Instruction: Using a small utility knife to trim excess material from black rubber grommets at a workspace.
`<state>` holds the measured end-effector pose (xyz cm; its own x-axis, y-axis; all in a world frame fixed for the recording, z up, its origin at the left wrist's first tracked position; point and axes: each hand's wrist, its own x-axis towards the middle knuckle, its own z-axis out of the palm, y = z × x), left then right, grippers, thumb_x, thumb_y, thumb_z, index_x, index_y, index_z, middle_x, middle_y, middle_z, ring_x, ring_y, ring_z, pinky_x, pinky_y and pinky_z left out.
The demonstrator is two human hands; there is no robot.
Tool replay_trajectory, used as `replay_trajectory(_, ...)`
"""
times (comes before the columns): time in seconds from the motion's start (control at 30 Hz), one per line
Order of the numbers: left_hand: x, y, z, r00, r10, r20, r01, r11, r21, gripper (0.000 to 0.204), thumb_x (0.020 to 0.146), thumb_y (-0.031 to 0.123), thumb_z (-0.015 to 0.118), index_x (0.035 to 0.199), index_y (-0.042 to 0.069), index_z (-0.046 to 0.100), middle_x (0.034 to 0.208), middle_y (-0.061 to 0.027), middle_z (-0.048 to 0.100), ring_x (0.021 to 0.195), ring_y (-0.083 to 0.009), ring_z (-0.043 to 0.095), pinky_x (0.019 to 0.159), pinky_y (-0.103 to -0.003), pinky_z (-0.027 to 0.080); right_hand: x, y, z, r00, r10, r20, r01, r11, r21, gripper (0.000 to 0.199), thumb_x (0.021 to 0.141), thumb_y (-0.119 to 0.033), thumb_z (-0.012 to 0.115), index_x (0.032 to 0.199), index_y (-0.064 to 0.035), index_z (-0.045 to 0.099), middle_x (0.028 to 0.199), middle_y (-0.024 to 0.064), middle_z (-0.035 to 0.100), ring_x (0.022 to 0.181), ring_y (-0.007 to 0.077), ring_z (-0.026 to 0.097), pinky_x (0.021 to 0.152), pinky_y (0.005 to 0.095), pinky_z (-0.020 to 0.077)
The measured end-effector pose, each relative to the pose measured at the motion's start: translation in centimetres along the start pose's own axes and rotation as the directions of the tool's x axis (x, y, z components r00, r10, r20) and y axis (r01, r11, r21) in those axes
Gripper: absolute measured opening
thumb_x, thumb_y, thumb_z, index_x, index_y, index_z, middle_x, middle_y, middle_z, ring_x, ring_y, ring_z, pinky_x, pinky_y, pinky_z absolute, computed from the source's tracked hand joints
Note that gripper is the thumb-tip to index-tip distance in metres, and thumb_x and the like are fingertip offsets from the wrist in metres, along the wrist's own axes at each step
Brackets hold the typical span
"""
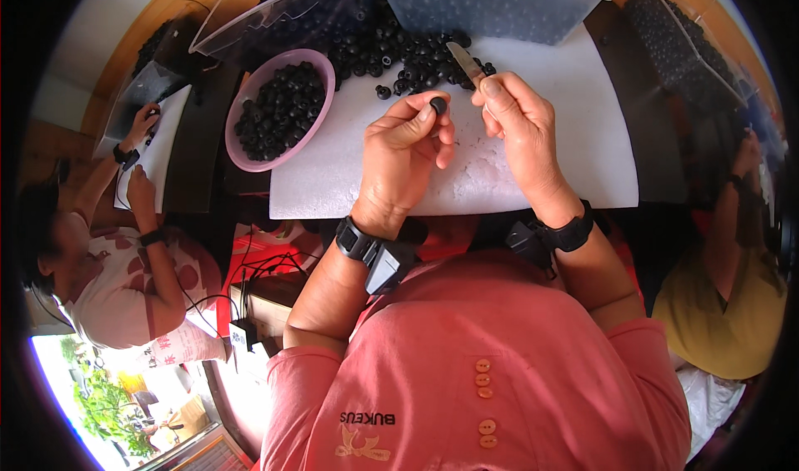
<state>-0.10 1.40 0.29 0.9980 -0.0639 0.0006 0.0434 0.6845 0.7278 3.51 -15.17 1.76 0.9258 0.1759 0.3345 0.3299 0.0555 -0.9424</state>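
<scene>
My left hand [404,156] pinches one small round black piece [439,104] between thumb and fingertips, held up above the white board [583,138]. My right hand [520,130] grips a small knife [464,61] whose pale blade points up and to the left, close to the held piece. A heap of the same black pieces [391,51] lies on the board's far edge just beyond both hands. Both wrists carry black bands.
A pink bowl [241,160] full of black pieces stands left of the board. Clear plastic tubs [491,5] sit at the back. Another person [125,255] works at the left, a third person [732,288] at the right.
</scene>
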Motion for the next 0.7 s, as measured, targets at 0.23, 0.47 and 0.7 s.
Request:
replay_trajectory(0.23,0.19,-0.23,-0.48,0.999,0.039,0.037,-0.037,0.998,-0.053,0.017,0.101,0.006,0.055,0.114,-0.004,0.061,0.093,-0.0126,0.064,0.075,-0.0200,0.063,0.058,-0.032,0.049,-0.06,-0.57,0.94,0.996,-0.033,0.083,0.053,0.965,-0.257,0.027,0.101,-0.026,0.061,0.089,-0.0033,0.069,0.067,0.0042,0.066,0.058,0.0118,0.057,0.055,0.0295,0.0438)
replay_trajectory(0.47,0.05,-0.40,-0.32,0.998,0.057,0.036,-0.057,0.998,-0.008,0.014,0.101,0.004,0.054,0.112,-0.004,0.060,0.095,-0.0131,0.065,0.076,-0.0198,0.062,0.059,-0.032,0.049,-0.01,-0.02,0.85,0.993,-0.075,0.094,0.103,0.936,-0.336,0.032,0.101,-0.031,0.059,0.088,-0.0031,0.067,0.068,0.0091,0.067,0.059,0.0205,0.062,0.058,0.0341,0.0466)
replay_trajectory(0.7,0.03,-0.50,-0.24,0.998,0.059,0.027,-0.060,0.998,0.026,0.015,0.101,0.005,0.055,0.112,-0.005,0.061,0.096,-0.0132,0.066,0.077,-0.0188,0.062,0.059,-0.031,0.050,-0.15,0.16,0.80,0.994,-0.074,0.076,0.097,0.926,-0.366,0.032,0.101,-0.032,0.060,0.088,-0.0029,0.067,0.067,0.0113,0.065,0.058,0.0223,0.061,0.057,0.0357,0.0461)
